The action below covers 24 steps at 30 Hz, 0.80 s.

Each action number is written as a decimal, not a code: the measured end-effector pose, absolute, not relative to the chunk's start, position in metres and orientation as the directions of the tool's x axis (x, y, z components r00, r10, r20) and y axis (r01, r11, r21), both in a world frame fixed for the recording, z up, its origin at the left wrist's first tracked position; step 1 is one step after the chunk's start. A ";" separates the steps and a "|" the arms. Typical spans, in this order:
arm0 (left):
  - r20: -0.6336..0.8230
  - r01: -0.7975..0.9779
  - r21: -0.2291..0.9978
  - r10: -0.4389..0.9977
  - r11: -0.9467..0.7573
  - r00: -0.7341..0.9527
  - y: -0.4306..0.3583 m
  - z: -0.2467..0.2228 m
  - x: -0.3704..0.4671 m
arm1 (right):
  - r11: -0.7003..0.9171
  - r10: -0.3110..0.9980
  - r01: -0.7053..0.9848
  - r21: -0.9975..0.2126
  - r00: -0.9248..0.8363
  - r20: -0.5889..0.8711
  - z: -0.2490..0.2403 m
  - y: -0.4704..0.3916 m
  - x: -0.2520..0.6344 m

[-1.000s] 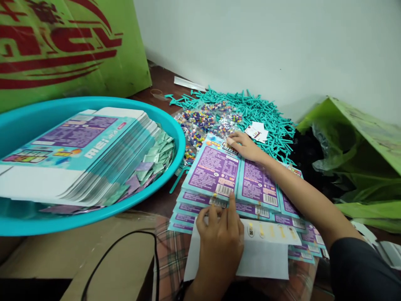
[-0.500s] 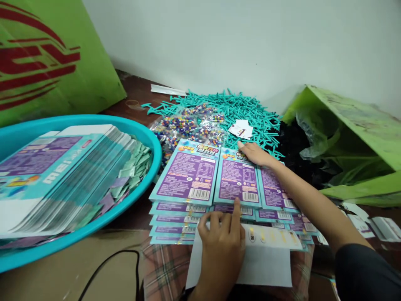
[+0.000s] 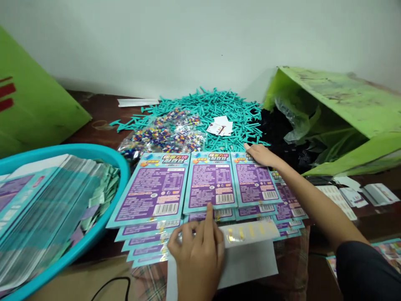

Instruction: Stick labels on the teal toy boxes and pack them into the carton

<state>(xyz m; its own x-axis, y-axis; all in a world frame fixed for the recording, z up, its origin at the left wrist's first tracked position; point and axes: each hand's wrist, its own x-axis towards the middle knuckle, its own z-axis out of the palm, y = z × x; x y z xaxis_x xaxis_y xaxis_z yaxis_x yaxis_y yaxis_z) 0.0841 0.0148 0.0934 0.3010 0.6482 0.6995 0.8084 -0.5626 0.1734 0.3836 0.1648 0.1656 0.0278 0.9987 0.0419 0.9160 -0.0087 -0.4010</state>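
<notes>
Dark wooden table: teal basin, cards, teal sticks.

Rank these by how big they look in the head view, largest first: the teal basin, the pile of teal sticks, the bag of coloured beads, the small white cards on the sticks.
1. Teal basin, though it is cut off by the frame and nearest the camera, which inflates it.
2. Pile of teal sticks.
3. Bag of coloured beads.
4. Small white cards.
</notes>
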 end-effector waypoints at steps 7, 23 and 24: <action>0.679 0.819 0.099 0.640 -0.565 0.359 0.017 0.099 0.082 | 0.053 0.949 0.857 -0.513 0.116 0.292 0.181 0.145 0.414; 0.675 0.782 0.035 0.591 -0.623 0.441 0.034 0.104 0.057 | -0.265 0.956 0.894 -0.362 0.293 0.023 0.081 0.095 0.485; 0.660 0.796 0.105 0.641 -0.596 0.392 0.036 0.105 0.046 | -0.246 0.952 0.891 -0.383 0.297 0.079 0.079 0.092 0.489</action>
<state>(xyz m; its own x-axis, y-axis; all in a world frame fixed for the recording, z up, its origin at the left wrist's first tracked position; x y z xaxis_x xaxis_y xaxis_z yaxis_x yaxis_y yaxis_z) 0.0457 0.0364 0.1052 0.3924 0.6410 0.6597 0.7963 -0.5956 0.1051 0.4885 0.0922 0.0787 0.2969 0.9516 0.0795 0.8906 -0.2459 -0.3826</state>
